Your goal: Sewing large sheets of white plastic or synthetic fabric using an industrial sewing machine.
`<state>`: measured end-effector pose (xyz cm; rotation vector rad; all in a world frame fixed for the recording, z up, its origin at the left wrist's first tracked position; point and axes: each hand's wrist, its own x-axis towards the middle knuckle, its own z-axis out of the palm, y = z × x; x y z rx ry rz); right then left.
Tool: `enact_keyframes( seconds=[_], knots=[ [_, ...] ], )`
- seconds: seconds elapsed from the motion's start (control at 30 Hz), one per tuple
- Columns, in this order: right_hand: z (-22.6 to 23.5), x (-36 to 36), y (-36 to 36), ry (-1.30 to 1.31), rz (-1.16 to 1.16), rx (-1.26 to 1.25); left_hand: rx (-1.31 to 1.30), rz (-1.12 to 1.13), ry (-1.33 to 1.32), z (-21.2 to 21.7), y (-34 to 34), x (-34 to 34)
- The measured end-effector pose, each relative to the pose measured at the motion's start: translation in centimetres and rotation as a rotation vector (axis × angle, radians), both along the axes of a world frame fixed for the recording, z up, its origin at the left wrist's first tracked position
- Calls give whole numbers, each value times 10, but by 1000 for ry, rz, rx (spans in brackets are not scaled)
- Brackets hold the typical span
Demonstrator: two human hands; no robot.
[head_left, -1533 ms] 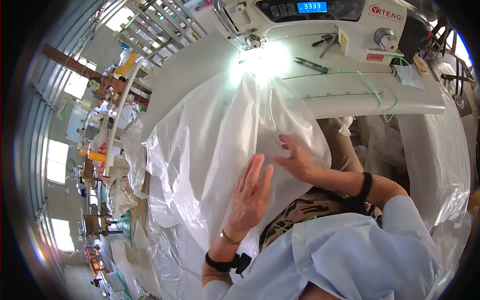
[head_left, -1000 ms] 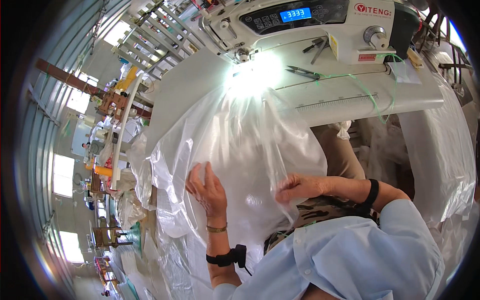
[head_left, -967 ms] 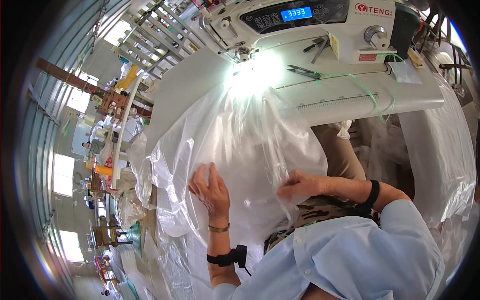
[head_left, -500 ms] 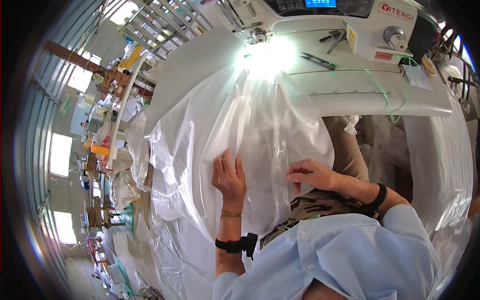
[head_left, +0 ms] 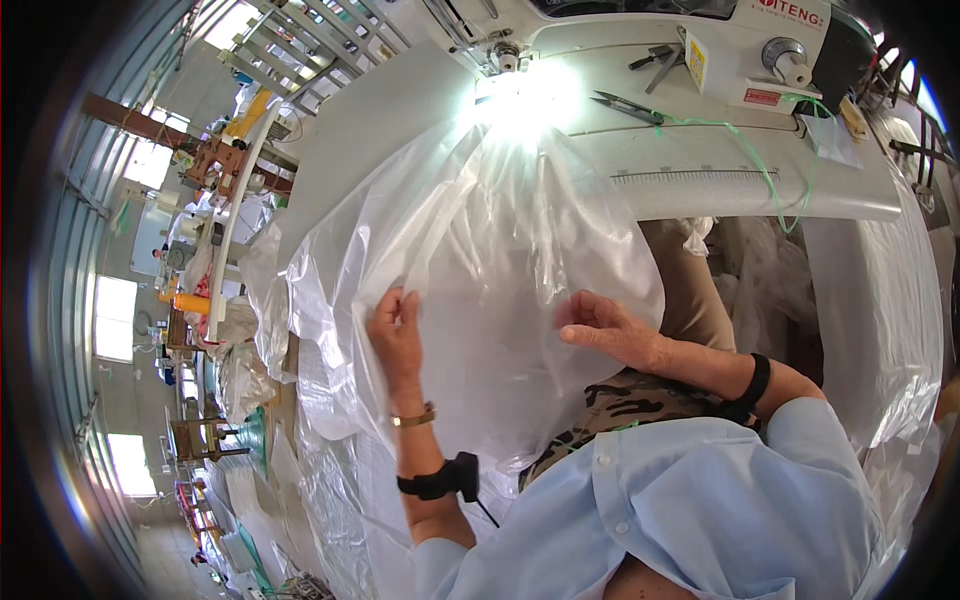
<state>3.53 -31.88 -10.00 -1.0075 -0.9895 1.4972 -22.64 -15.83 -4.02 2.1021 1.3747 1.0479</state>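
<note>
A translucent white plastic sheet [head_left: 480, 330] hangs over my lap, its far end gathered in folds under the bright lamp of a sewing machine [head_left: 507, 58]. Closed on a fold at the sheet's left side, my left hand [head_left: 398, 335] has its thumb and fingertips together. My right hand [head_left: 612, 332] is curled on the sheet's right part, fingers bent toward the thumb, pinching the plastic. Glare hides where the sheet meets the needle.
Thread snips [head_left: 628, 106] and small dark tools [head_left: 662, 65] lie on the machine bed. Green thread [head_left: 770, 165] trails over its front edge, near a ruler strip [head_left: 690, 174]. More plastic [head_left: 870, 330] hangs at right. A slatted metal frame [head_left: 300, 50] stands at far left.
My left hand has moved left, drawing the sheet wider and flatter between my hands. My right hand has shifted slightly left and up, its fingers more curled. The view has tilted slightly.
</note>
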Motion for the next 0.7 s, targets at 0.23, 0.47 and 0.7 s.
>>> enact_keyframes(
  seconds=[0.23, 0.47, 0.7],
  knots=[
    [5, -16, 6, 180, -78, -31, -162, -362, -102, 98, -41, 13],
    [47, 1, -14, 300, 304, 58, -362, -367, -30, 38, -89, 44],
    [49, -24, -9, 370, 270, 132, -744, -422, -320, 32, -102, 64]
  ],
)
